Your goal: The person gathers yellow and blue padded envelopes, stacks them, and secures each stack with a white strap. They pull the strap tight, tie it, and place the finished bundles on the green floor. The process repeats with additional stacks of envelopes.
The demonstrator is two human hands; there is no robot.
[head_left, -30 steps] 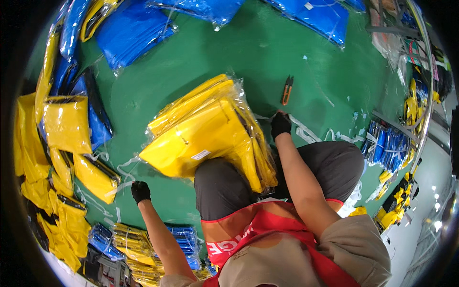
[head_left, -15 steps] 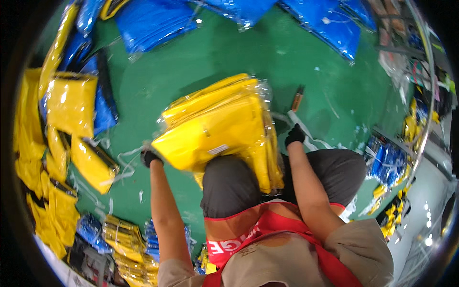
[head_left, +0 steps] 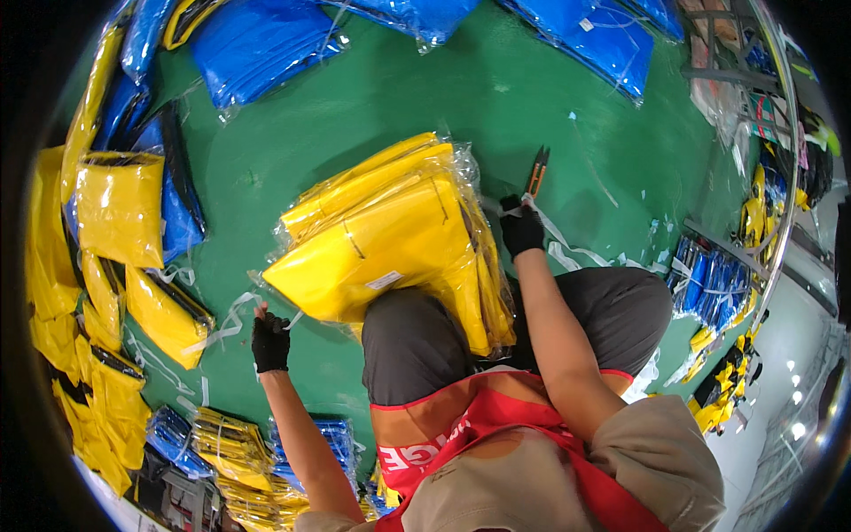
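Observation:
A stack of yellow folded goods in clear plastic bags (head_left: 394, 244) lies on the floor against my bent knee. At its left side my gloved left hand (head_left: 270, 341) is closed on a white plastic strap (head_left: 232, 321), whose loose end trails leftward. My gloved right hand (head_left: 521, 229), by the stack's right edge, is closed on the white strap too; a length of it runs down beside my knee. How the strap passes under the stack is hidden. Orange-handled thread snips (head_left: 537, 176) lie on the floor just beyond my right hand.
Blue bagged stacks (head_left: 261, 44) lie along the far side of the green floor (head_left: 425, 97). Yellow bagged packs (head_left: 120, 208) crowd the left. Tied blue bundles (head_left: 709, 279) sit at right, near a metal rack (head_left: 740, 80). Strap scraps litter the floor.
My left hand has moved down and a little left, away from the stack's corner, pulling the strap. My right hand has moved up and left, nearer the snips and the stack. The view has shifted slightly.

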